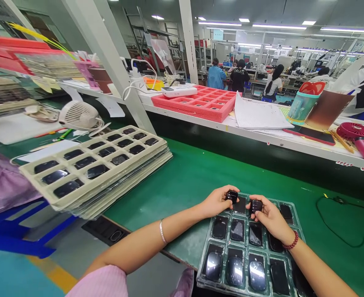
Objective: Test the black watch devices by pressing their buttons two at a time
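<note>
My left hand [220, 201] pinches a small black rounded-square watch display [232, 196] between thumb and fingers, with tiny light marks showing on its face. A similar black watch display [256, 206] is gripped in my right hand [271, 217]. Both are held over the far rows of a clear plastic tray [245, 245], whose compartments hold several dark glossy pieces, such as a curved display [235, 268] in the near row. The fingers of both hands are closed, and part of the tray is hidden under my right hand and forearm.
At left, a stack of cream trays [107, 175] bears more dark displays. A white fan [78, 115] stands behind it. On the shelf are a red foam tray [197, 103], papers [259, 112], a cup [304, 105] and a pink fan [359, 138]. A black cable [344, 239] lies at right.
</note>
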`<state>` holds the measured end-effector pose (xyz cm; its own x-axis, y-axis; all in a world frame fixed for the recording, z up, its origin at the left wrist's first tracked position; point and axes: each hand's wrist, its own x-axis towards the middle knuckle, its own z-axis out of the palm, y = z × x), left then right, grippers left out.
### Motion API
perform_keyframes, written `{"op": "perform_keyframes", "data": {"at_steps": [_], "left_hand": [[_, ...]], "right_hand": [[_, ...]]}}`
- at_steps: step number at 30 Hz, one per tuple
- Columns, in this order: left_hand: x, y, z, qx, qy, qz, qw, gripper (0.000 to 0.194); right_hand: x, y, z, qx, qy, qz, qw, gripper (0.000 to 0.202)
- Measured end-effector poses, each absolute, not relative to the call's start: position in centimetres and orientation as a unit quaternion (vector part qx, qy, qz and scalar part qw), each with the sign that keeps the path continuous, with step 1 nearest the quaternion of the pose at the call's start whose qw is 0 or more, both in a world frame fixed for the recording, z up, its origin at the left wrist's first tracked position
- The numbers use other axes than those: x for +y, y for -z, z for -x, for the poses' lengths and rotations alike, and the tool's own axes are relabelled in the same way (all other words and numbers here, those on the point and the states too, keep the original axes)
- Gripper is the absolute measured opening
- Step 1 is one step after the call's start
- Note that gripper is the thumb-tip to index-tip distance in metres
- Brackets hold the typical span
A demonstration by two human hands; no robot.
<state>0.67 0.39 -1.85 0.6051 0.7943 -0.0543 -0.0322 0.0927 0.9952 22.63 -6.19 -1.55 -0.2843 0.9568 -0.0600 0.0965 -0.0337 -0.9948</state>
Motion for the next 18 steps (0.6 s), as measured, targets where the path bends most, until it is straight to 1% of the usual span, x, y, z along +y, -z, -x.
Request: {"op": "perform_keyframes", "data": {"at_steps": [2,7,14,18], "left_hand": [[0.3,1.8,-0.6,0.320,-0.308,-0.603,0.662,0.044],[0.2,1.5,-0.6,0.319,-0.294,-0.605,0.667,0.027],[0.1,1.8,-0.6,0.315,-0.315,-0.596,0.669,0.031],[0.2,2.9,-0.8,0.308,-0.309,-0.599,0.671,0.034]], "right_hand": [[-6.2,1.3,-22.6,-0.578,-0.556,0.457,0.385,0.039],[-6.1,1.0,-22.6,-0.576,-0.553,0.468,0.378,0.036],[-6.4,1.8,-23.0,-0.577,-0.556,0.478,0.361,0.041],[-5.8,3.8,-24.1,-0.585,-0.542,0.501,0.336,0.048]]}}
